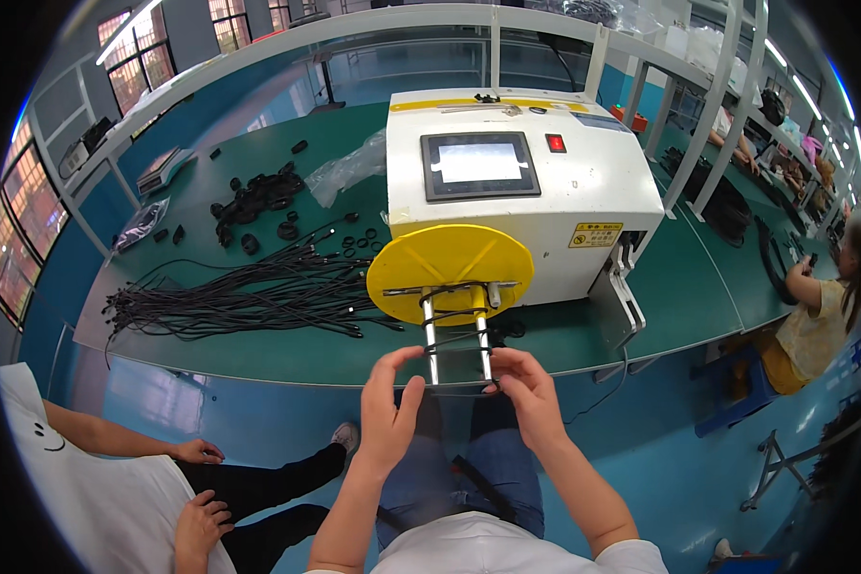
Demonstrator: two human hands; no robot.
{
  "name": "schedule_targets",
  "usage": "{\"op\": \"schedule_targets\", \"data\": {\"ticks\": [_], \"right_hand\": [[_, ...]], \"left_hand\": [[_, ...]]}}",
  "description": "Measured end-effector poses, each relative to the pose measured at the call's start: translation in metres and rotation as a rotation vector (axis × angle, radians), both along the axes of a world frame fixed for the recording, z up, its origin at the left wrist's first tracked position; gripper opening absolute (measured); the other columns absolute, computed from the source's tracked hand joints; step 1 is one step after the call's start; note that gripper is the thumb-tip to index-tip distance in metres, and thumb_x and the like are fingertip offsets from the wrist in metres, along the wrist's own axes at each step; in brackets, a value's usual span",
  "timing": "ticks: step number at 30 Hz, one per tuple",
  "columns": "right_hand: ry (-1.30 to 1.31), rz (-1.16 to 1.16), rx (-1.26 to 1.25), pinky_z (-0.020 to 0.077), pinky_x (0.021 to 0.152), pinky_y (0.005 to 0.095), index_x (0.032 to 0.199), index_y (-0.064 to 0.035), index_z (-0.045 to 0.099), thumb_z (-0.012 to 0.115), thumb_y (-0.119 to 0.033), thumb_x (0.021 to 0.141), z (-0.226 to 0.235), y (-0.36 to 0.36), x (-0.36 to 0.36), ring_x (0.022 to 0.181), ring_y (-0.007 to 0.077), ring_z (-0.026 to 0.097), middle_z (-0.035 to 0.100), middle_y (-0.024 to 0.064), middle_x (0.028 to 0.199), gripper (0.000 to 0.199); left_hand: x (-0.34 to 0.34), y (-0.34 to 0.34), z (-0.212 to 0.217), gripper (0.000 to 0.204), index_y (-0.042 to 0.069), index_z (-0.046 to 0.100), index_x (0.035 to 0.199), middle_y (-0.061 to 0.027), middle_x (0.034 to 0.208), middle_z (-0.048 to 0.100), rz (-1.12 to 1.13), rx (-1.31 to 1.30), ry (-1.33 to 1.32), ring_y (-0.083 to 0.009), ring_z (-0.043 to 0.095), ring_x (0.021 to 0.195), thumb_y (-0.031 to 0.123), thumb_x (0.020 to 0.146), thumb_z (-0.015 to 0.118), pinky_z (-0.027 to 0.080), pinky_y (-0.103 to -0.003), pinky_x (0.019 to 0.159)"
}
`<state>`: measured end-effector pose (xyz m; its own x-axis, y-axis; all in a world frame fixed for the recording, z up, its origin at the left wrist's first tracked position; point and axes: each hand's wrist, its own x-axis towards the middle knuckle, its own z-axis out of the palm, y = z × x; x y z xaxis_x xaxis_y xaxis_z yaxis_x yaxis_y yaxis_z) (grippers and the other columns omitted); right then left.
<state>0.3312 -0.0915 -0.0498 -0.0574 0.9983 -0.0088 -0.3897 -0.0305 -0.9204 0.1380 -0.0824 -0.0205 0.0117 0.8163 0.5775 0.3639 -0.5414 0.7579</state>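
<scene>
Hands flanked the machine's two metal prongs (457,349), left hand (389,409) loosely open, right hand (526,387) pinching the black cable (454,386) stretched crosswise between both sets of fingertips, equally near.

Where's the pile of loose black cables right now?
In the head view, the loose black cables lie spread on the green table, left of the yellow disc of the white machine, beyond the left hand.

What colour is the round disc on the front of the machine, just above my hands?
Bright yellow. The disc shows best in the head view, just above the two metal rods that carry the black cable.
</scene>
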Motion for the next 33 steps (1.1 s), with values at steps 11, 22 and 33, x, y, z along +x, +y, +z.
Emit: {"op": "schedule_targets", "data": {"ticks": [11, 22, 33], "right_hand": [[-0.324, 0.267, 0.021, 0.0438, 0.088, 0.0293, 0.114, -0.0009, 0.054, 0.047, -0.014, 0.093, -0.043, -0.006, 0.018, 0.095, 0.0151, 0.055, 0.058, 0.0091, 0.109, 0.026], [0.556, 0.466, -0.174, 0.0387, 0.098, 0.0398, 0.128, -0.0039, 0.041, 0.052, -0.011, 0.087, 0.019, 0.030, -0.013, 0.112, 0.0271, 0.053, 0.058, 0.0169, 0.109, 0.043], [0.107, 0.295, 0.063, 0.0469, 0.072, 0.0298, 0.116, -0.0017, 0.046, 0.049, -0.009, 0.090, 0.004, -0.008, -0.064, 0.079, 0.0216, 0.059, 0.059, 0.0165, 0.094, 0.028]], "left_hand": [[0.000, -0.012, 0.009, 0.018, 0.003, 0.059, 0.101, -0.0100, 0.086, 0.061, -0.339, -0.129, 0.204, -0.0214, 0.059, 0.074, 0.009, 0.084, 0.058, 0.046, -0.028, 0.069], [-0.023, 0.005, -0.065, 0.026, 0.004, 0.061, 0.105, -0.0147, 0.094, 0.062, -0.757, -0.445, 0.526, -0.0304, 0.060, 0.084, 0.015, 0.082, 0.062, 0.047, -0.035, 0.077], [-0.080, 0.051, -0.039, 0.026, -0.002, 0.059, 0.106, -0.0088, 0.090, 0.065, -0.708, -0.785, 0.334, -0.0181, 0.062, 0.083, 0.015, 0.085, 0.059, 0.048, -0.029, 0.073]]}}
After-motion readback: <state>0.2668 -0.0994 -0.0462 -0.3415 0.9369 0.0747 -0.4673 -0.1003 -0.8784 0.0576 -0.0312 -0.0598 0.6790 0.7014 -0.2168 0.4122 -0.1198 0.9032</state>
